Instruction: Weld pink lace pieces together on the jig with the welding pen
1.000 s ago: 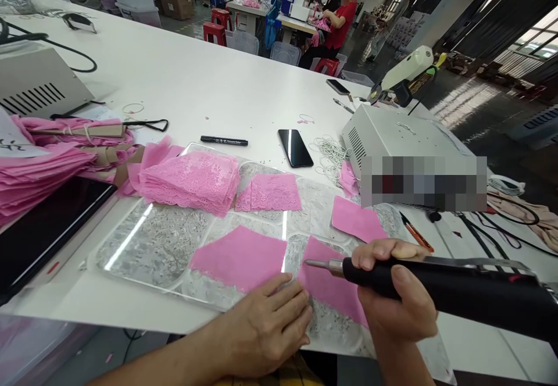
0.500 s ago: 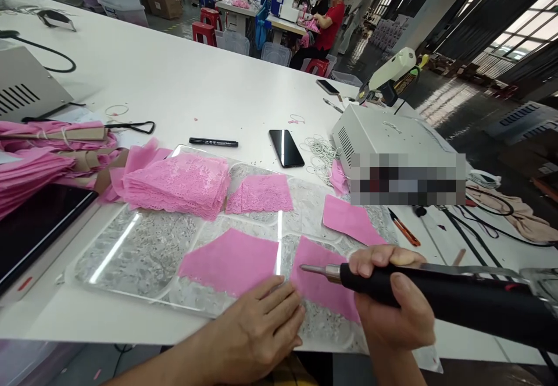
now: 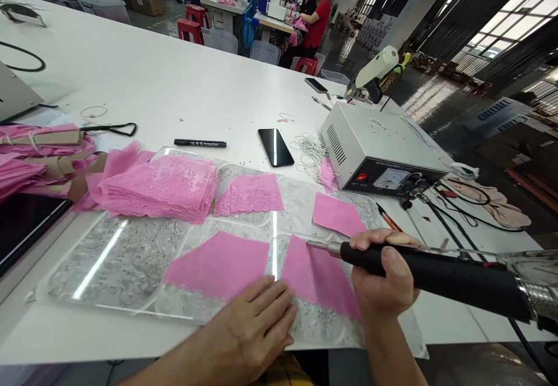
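My right hand [image 3: 386,275] is wrapped round the black grip of a handheld ultrasonic welder [image 3: 440,275]. Its pointed metal tip reaches over the upper part of a pink fabric piece [image 3: 316,275]; whether it touches cannot be made out. Flat on the clear board [image 3: 131,281] lies my left hand [image 3: 257,322], fingers stretched out by that piece's lower left edge. Left of it is another pink cut piece [image 3: 222,264]. Farther back are a small lace piece [image 3: 250,194], a plain pink piece [image 3: 337,211] and a thick stack of pink lace [image 3: 161,185].
A grey power unit [image 3: 375,147] with a dial and cables stands at right. Beyond the board lie a phone [image 3: 276,147], a black marker [image 3: 200,143] and tangled white string [image 3: 309,150]. A cutter knife [image 3: 389,218] rests near the unit. Pink bundles [image 3: 39,147] fill the left side.
The welder's tip has shifted toward the top of the right-hand pink piece. My left hand keeps its place beside it. The whole view has swung slightly right.
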`<state>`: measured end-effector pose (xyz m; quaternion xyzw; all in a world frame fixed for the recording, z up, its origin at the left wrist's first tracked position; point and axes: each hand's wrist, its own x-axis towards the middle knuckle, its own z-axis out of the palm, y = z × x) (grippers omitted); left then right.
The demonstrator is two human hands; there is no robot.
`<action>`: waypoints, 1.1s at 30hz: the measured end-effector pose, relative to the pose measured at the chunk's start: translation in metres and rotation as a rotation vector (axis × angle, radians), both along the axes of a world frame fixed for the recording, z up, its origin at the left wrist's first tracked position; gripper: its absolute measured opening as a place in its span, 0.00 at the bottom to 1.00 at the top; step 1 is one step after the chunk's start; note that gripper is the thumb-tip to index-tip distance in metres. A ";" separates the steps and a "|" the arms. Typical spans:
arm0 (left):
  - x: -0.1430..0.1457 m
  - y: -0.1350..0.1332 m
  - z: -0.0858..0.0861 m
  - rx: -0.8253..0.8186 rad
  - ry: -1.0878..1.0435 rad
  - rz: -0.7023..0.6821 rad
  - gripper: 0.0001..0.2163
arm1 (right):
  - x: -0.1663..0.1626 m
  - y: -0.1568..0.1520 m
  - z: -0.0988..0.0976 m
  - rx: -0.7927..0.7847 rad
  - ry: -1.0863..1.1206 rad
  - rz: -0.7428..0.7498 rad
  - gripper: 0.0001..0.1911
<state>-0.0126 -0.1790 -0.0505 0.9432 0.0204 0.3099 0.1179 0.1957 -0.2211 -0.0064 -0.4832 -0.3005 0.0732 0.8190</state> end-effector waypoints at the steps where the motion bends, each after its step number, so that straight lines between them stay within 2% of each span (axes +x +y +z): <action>1: 0.000 0.000 0.001 0.002 -0.006 0.000 0.11 | 0.000 0.001 0.000 -0.003 0.001 0.005 0.06; 6: 0.002 0.001 0.001 0.008 -0.027 -0.001 0.10 | 0.003 0.000 0.003 0.006 0.028 0.000 0.06; 15: 0.001 0.002 0.001 0.006 -0.034 -0.009 0.10 | 0.017 -0.023 0.008 0.018 0.038 -0.094 0.06; 28: 0.001 0.001 -0.001 0.028 -0.013 0.015 0.12 | 0.019 -0.019 0.002 0.010 0.022 -0.061 0.05; 33: 0.001 0.005 0.002 0.051 -0.025 0.006 0.12 | 0.026 -0.038 0.007 0.028 0.066 -0.143 0.06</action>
